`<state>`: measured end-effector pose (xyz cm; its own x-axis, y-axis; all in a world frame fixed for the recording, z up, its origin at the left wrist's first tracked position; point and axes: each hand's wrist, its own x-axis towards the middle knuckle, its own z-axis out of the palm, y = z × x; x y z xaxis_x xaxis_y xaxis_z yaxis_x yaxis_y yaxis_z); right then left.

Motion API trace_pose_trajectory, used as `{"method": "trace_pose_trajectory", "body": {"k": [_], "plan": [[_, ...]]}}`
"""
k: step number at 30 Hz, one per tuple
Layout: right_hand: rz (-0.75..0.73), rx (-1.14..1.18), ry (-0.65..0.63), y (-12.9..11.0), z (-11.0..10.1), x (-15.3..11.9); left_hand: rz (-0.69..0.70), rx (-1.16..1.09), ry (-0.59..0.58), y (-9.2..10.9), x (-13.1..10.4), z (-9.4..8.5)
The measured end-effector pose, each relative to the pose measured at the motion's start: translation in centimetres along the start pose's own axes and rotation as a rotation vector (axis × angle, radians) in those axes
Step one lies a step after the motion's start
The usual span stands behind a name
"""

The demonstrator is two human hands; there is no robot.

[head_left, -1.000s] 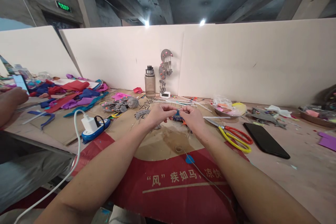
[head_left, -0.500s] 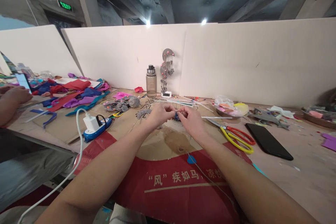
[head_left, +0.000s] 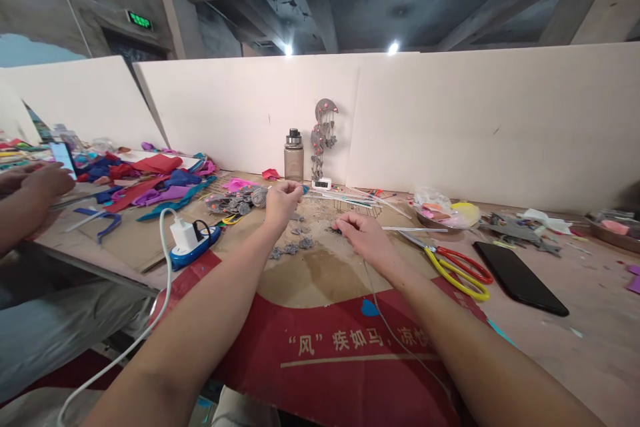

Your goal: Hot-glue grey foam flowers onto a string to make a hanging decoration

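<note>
My left hand [head_left: 284,203] is raised over the cardboard, thumb and fingers pinched on a small teal-blue piece [head_left: 305,190] that pokes out past the fingertips. Lower and to the right, my right hand [head_left: 359,233] pinches a tiny dark thing, mostly hidden by the fingers. Below that hand a thin grey yarn [head_left: 387,323] trails down over the red print, passing beside a blue heart-shaped piece [head_left: 370,307]. Between my forearms lie several small grey flower-like pieces [head_left: 291,249] in a row.
Red-and-yellow-handled scissors [head_left: 463,273] and a black phone [head_left: 520,278] lie right. A bottle [head_left: 294,157] stands behind, beside a hanging grey moon ornament [head_left: 326,107]. A blue power strip [head_left: 193,252] with a white cable sits left, near coloured cloth scraps and another person's hands [head_left: 47,180].
My hands have moved apart: the left went up and left with the teal-blue piece, the right stayed low. The row of grey pieces now shows between them. The view shifted slightly.
</note>
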<state>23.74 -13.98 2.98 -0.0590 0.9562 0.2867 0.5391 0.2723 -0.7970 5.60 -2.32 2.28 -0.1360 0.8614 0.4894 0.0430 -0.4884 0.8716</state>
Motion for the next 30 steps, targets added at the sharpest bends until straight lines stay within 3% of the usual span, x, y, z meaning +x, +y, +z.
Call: {"method": "trace_pose_trajectory", "body": {"k": [3,5,6,9,11,13,18,22,25,30], "plan": [[-0.009,0.034,-0.282,0.1,-0.6,0.1,-0.032,-0.187,0.123,0.1,0.9,-1.0],[0.003,-0.007,-0.348,0.9,-1.4,0.6,-0.033,-0.263,0.169,0.3,1.1,-1.3],[0.024,-0.057,-0.294,1.5,-2.0,1.0,-0.032,-0.277,0.171,0.5,1.1,-1.3],[0.103,-0.353,0.052,3.8,-3.4,2.0,-0.025,-0.271,0.12,1.0,0.7,-0.9],[0.133,-0.586,0.114,5.3,-3.8,2.5,-0.021,-0.264,0.064,1.2,0.2,-0.4],[0.197,-0.665,0.073,6.5,-3.4,2.6,-0.021,-0.266,0.001,1.4,-0.4,0.2],[0.366,-0.485,0.064,7.8,-1.7,2.6,-0.079,-0.29,-0.112,1.9,-1.5,1.2],[0.382,-0.337,0.109,7.4,-1.9,2.8,-0.13,-0.316,-0.115,2.0,-1.6,1.3],[0.303,-0.161,0.155,6.0,-1.9,2.8,-0.156,-0.331,-0.095,1.9,-1.4,1.2],[-0.004,0.274,0.254,2.5,-0.3,1.4,-0.165,-0.333,-0.064,1.6,-1.4,1.0]]}}
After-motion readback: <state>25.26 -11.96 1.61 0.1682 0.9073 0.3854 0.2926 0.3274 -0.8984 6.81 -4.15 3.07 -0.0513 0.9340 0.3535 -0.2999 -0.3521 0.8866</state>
